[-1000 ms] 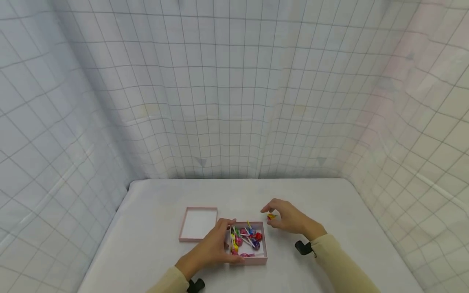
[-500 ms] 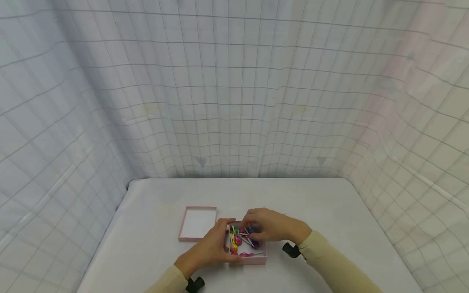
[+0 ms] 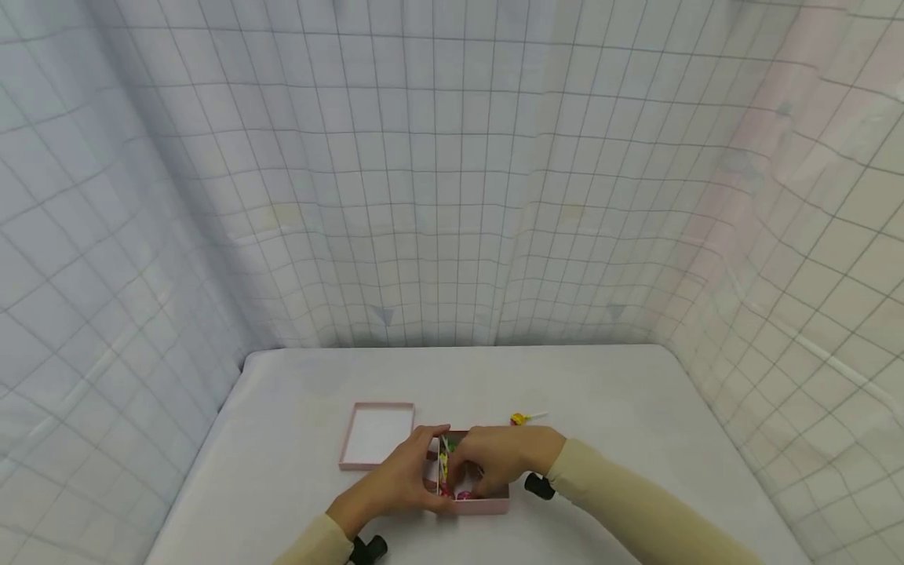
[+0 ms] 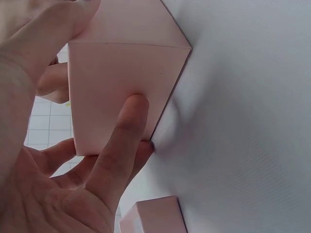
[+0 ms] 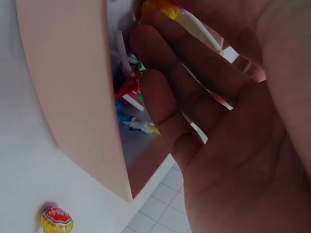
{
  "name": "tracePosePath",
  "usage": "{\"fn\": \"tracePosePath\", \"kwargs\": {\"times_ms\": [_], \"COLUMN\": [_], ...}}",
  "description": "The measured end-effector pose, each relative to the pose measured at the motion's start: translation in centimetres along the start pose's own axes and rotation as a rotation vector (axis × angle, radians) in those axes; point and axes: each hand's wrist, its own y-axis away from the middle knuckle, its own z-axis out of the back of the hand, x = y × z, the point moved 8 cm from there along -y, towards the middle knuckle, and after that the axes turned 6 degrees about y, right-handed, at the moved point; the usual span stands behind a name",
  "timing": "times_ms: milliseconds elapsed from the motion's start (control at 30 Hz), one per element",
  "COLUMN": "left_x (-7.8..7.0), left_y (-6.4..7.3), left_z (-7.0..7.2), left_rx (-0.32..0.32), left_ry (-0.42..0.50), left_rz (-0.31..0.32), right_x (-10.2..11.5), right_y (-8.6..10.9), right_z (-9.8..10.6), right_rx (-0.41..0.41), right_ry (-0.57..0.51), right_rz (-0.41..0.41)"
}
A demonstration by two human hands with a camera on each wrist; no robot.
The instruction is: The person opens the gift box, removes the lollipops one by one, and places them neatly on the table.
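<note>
A pink box [image 3: 482, 508] holding several wrapped lollipops stands before me, its lid off. My left hand [image 3: 395, 477] grips the box's left end. In the left wrist view, the index finger [image 4: 127, 126] presses flat against the box's pink side, while other fingers wrap round a corner. My right hand [image 3: 500, 453] reaches inside, fingers bent downward among the candy. Near those fingers shows an orange-and-yellow lollipop [image 5: 163, 7] with a white stick. Thumb and index tips are hidden in the right wrist view, so I cannot tell whether they pinch it.
The pink-rimmed lid [image 3: 380, 431] lies inside up, left of the box. One loose yellow-and-red lollipop [image 3: 519, 420] rests on the white table [image 3: 600, 392] beyond the box's right rear corner. Gridded white curtains [image 3: 452, 196] enclose the table's back and sides.
My right hand has left the loose lollipop, which stays on the table, and has moved left and nearer into the box. The left hand keeps its grip on the box.
</note>
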Motion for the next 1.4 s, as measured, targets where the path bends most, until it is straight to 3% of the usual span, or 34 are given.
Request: {"fn": "tracePosePath", "kwargs": {"times_ms": [400, 600, 833, 1100, 1400], "left_x": [0.7, 0.6, 0.4, 0.5, 0.8], "left_y": [0.2, 0.2, 0.3, 0.2, 0.1], "left_z": [-0.7, -0.8, -1.1, -0.6, -0.5], "left_rx": [0.014, 0.008, 0.007, -0.012, -0.011], "left_ry": [0.215, 0.215, 0.223, 0.158, 0.148], "left_rz": [0.003, -0.004, 0.001, 0.000, -0.007], "right_x": [-0.2, -0.1, -0.8, -1.3, -1.7], "right_y": [-2.1, -2.2, -1.6, -1.1, -0.5], "right_z": [-1.4, -1.6, -2.0, -1.0, 0.3], "right_rx": [0.070, 0.069, 0.054, -0.018, -0.111], "right_ry": [0.047, 0.093, 0.033, -0.022, -0.038], "right_rz": [-0.012, -0.027, -0.068, -0.084, -0.083]}}
